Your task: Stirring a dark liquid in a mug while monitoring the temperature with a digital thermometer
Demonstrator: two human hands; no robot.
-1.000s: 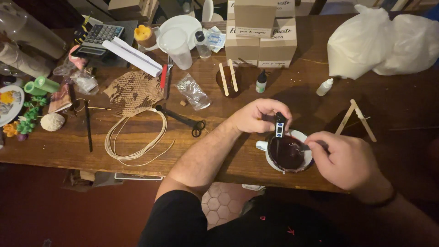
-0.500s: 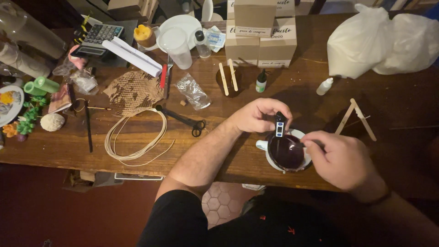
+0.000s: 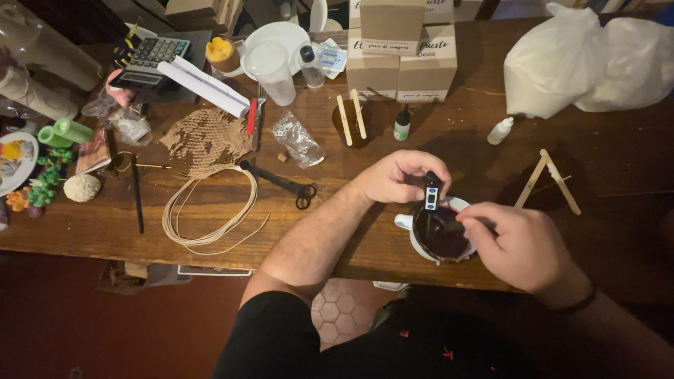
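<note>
Since a second ago I see almost nothing shift; my right hand [image 3: 523, 245] stays pinched on something hidden at the one white mug [image 3: 441, 235]. My left hand [image 3: 400, 175] clamps one black thermometer [image 3: 432, 191] over the mug's rim. Two wooden sticks [image 3: 351, 118] lie beyond it.

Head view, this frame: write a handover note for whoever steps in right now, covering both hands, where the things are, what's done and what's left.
Left hand: holds a small black digital thermometer upright, its lower end in the mug.
Right hand: at the mug's right rim, pinching something thin over the liquid; too small to tell what.
Mug: white, near the table's front edge, filled with dark liquid.
Done: mug filled, thermometer in.
Left: scissors, coiled cord and wooden sticks lie untouched.
</note>
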